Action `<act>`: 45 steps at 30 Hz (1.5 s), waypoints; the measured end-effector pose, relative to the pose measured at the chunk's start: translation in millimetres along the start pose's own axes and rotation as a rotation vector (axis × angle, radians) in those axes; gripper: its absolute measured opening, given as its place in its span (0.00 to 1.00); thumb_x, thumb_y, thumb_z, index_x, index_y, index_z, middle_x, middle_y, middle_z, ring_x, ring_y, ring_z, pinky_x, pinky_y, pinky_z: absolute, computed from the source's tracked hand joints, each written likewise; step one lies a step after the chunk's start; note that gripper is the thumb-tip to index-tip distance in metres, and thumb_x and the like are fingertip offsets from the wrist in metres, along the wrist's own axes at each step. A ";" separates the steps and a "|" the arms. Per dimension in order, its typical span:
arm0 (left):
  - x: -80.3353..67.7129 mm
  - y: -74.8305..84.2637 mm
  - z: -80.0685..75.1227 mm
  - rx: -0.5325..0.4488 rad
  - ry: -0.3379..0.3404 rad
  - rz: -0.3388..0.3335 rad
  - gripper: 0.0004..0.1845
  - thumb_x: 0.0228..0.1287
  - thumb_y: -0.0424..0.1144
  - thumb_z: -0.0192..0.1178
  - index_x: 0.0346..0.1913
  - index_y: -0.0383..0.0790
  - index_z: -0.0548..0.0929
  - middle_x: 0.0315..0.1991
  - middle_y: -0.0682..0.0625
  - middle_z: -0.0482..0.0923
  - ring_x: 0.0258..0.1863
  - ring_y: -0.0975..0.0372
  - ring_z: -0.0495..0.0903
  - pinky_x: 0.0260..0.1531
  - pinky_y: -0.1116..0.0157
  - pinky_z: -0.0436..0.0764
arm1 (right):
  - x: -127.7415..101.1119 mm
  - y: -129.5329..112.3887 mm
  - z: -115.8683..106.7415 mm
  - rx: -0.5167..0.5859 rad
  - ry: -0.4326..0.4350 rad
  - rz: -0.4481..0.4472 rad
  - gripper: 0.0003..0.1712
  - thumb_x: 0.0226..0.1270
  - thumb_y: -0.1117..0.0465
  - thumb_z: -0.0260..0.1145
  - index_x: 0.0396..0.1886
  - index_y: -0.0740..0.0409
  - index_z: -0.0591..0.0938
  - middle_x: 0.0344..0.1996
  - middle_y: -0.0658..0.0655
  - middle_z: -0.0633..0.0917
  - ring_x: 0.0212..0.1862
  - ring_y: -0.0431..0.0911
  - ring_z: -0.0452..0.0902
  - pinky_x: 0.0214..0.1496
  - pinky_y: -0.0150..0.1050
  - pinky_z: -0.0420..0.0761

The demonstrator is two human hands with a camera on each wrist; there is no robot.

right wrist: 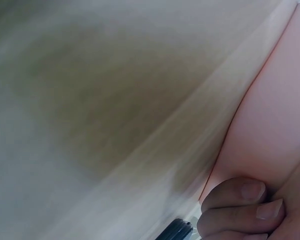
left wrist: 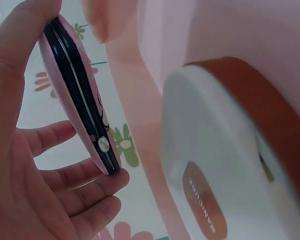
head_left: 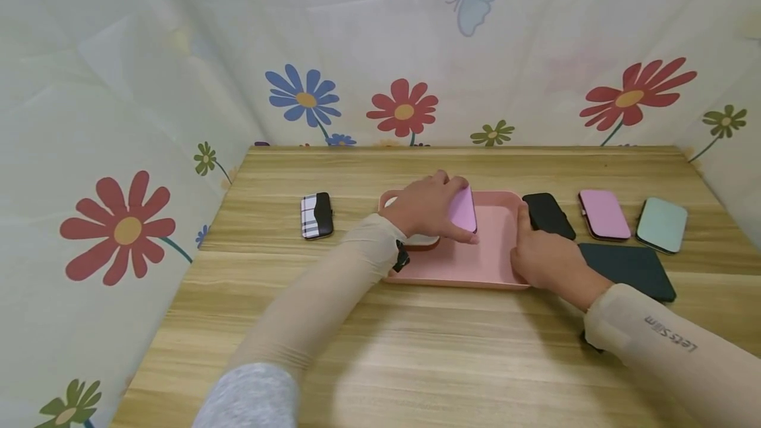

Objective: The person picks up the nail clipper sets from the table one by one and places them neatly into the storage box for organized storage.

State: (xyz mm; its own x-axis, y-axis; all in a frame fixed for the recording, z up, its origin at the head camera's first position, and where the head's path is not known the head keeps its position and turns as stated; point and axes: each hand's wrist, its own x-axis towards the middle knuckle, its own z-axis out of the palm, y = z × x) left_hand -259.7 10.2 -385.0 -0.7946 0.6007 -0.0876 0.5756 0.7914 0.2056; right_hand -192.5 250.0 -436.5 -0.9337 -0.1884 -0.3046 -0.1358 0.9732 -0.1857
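Note:
A pink tray (head_left: 475, 263) lies mid-table. My left hand (head_left: 425, 207) holds a small pink case (head_left: 462, 210) on edge over the tray's left half. In the left wrist view the pink case (left wrist: 77, 100) shows its black seam and clasp between my thumb and fingers. A white and orange case (left wrist: 225, 165) lies in the tray just under that hand. My right hand (head_left: 543, 259) grips the tray's right rim, thumb on top. The right wrist view shows curled fingers (right wrist: 235, 207) against the pink tray (right wrist: 280, 115).
A plaid and black case (head_left: 316, 215) lies left of the tray. Right of it are a black case (head_left: 548, 214), a pink case (head_left: 604, 214), a mint case (head_left: 662, 224) and a dark flat pouch (head_left: 630, 269). Flowered cloth walls close in the wooden table (head_left: 416, 349).

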 end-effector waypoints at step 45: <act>24.5 21.3 42.0 0.253 -0.143 -0.002 0.56 0.40 0.83 0.60 0.71 0.53 0.67 0.66 0.49 0.69 0.65 0.55 0.69 0.67 0.55 0.65 | 1.0 -1.4 -2.8 -0.031 -0.003 -0.001 0.50 0.71 0.56 0.46 0.76 0.73 0.28 0.10 0.51 0.73 0.12 0.43 0.62 0.15 0.37 0.55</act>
State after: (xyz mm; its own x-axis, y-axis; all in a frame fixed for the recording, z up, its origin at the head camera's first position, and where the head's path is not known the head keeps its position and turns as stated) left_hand -258.8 46.5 -423.7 -0.7711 0.5946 -0.2277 0.6181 0.7849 -0.0433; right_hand -194.2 248.8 -433.9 -0.9325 -0.1897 -0.3073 -0.1471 0.9766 -0.1566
